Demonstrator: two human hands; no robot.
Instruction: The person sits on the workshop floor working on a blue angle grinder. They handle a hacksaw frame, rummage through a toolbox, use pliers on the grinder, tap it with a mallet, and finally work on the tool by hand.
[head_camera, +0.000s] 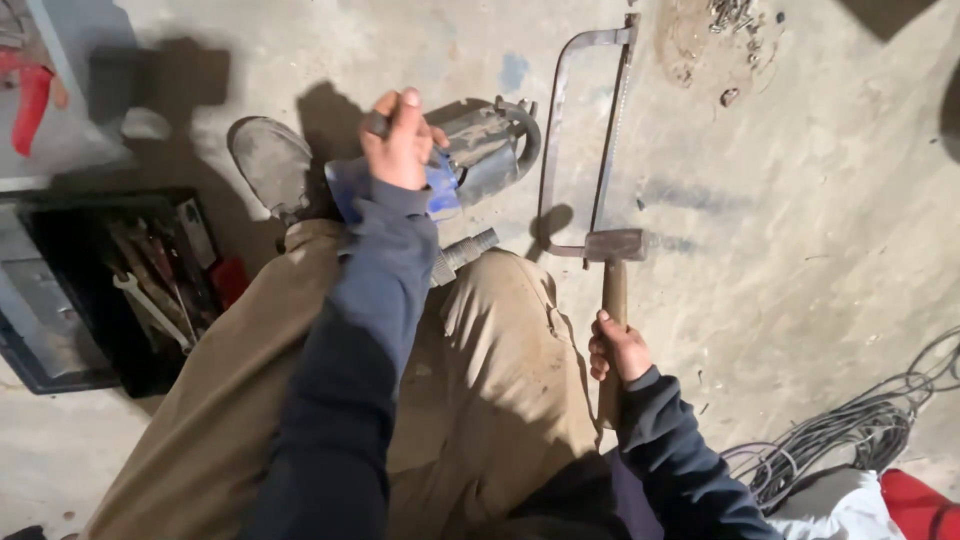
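My left hand (400, 140) is closed around a dark handle-like part on top of a blue and grey metal vise (480, 160) that rests on the concrete floor by my shoe (270, 160). A threaded steel rod (465, 255) sticks out below the vise, over my knee. My right hand (620, 350) grips the wooden shaft of a hammer (613, 250), whose steel head lies on the floor just right of the vise. The hammer head rests against the lower end of a hacksaw (590, 130) lying flat on the floor.
An open black toolbox (110, 290) with wrenches and other tools sits on the left. A tangle of grey cables (850, 440) lies at lower right beside red and white cloth. Small metal scraps (730, 20) are scattered at the top. A red tool (30, 100) lies at upper left.
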